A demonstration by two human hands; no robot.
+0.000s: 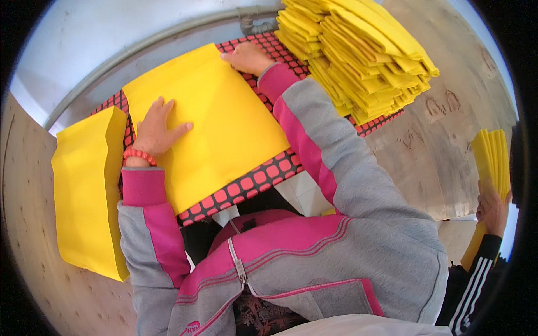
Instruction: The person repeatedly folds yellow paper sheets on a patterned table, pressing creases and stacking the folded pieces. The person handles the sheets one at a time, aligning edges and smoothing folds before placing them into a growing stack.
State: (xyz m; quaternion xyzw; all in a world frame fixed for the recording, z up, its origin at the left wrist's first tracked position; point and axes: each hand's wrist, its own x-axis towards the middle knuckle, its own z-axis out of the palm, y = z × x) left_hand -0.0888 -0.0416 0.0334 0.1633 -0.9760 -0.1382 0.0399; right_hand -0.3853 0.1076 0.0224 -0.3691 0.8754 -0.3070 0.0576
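Note:
A flat yellow fabric-like sheet (218, 134) lies on a red-and-black patterned cloth (255, 180) in front of me. My left hand (157, 130) rests on the sheet's left part, fingers spread, with a red bead bracelet at the wrist. At the sheet's far right edge is my right hand (246, 58), its fingers curled and closed at that edge. What lies under those fingers is partly hidden. To the left of the cloth lies a folded yellow piece (84, 190) of similar material, its right side raised in a wavy edge.
A tall stack of folded yellow pieces (370, 61) stands at the back right, partly on the cloth. A grey pipe (151, 43) runs along the wall behind. Wooden boards (448, 140) extend on the right. There, another person's hand (492, 210) holds several yellow pieces.

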